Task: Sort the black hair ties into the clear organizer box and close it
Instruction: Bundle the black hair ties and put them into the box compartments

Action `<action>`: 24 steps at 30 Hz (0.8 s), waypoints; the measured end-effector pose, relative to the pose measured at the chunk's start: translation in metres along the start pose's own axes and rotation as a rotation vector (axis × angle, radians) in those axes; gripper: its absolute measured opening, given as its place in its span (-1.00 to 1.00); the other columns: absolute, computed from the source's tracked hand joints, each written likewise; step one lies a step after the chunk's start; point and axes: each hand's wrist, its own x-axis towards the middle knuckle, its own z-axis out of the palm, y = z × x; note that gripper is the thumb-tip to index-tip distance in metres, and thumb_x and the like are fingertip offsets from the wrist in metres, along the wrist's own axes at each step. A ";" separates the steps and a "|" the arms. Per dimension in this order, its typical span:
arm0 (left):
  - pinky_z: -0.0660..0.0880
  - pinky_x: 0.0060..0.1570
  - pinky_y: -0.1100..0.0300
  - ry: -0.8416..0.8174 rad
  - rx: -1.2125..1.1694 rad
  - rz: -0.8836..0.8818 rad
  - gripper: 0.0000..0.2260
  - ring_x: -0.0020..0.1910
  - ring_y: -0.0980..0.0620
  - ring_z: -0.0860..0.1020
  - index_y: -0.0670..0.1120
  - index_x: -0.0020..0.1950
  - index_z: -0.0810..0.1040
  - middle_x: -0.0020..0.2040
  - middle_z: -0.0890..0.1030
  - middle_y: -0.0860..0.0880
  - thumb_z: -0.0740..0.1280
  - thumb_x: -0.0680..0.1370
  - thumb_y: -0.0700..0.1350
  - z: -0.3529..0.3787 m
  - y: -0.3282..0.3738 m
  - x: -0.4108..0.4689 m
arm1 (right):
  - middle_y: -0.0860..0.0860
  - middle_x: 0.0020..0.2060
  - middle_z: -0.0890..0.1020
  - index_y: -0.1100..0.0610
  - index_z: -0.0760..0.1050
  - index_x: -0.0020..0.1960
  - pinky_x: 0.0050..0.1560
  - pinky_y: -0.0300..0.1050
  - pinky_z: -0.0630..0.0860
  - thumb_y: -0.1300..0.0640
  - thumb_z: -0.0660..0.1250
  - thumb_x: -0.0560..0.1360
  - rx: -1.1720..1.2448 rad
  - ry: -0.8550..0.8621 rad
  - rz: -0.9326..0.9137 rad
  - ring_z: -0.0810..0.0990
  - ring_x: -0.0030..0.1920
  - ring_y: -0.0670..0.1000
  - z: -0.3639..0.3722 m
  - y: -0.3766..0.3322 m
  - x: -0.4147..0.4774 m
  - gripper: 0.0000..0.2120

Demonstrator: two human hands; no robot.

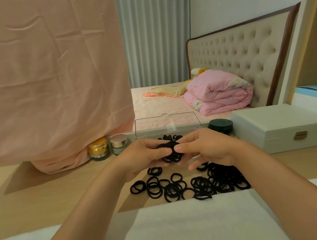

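A bunch of black hair ties [170,152] is held between both hands above the table. My left hand [141,156] grips it from the left, thumb on top. My right hand [203,147] pinches it from the right. Behind the hands stands the clear organizer box [167,123], its lid raised upright; some hair ties [171,137] lie inside, and the hands hide most of the box's base. Several loose black hair ties [190,184] are scattered on the wooden table in front, densest at the right.
Two cosmetic jars [99,148] [119,144] stand left of the box, a dark round jar [220,125] to its right. A white jewellery case [279,128] sits at the right. Pink cloth [46,74] hangs at the left. A white towel [168,229] covers the near edge.
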 end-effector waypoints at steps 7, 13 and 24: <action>0.61 -0.16 0.24 0.204 0.078 0.102 -0.77 -0.11 0.02 0.71 -0.12 0.07 0.66 -0.08 0.72 -0.09 0.54 0.45 -0.13 0.000 0.006 0.013 | 0.11 -0.05 0.74 0.25 0.66 0.15 -0.23 -0.16 0.67 0.18 0.45 0.53 0.162 0.069 -0.012 0.73 -0.11 0.03 -0.002 0.004 0.009 -0.76; 0.60 -0.05 0.22 0.233 0.254 0.193 -0.80 -0.06 0.13 0.67 0.01 0.17 0.67 -0.02 0.73 0.04 0.40 0.58 0.02 -0.009 0.026 0.034 | 0.18 -0.11 0.72 0.28 0.63 0.12 -0.28 -0.17 0.68 0.21 0.43 0.55 0.166 0.253 -0.067 0.70 -0.21 0.02 -0.017 -0.014 0.028 -0.80; 0.44 0.18 0.18 0.336 0.795 0.145 -0.74 0.21 0.09 0.53 0.09 0.32 0.58 0.26 0.61 0.06 0.30 0.63 -0.05 -0.035 -0.018 0.054 | 0.09 -0.25 0.72 0.12 0.65 -0.16 -0.33 -0.16 0.49 0.01 0.48 0.48 -0.754 0.348 0.074 0.64 -0.29 0.00 -0.001 -0.021 0.086 -0.83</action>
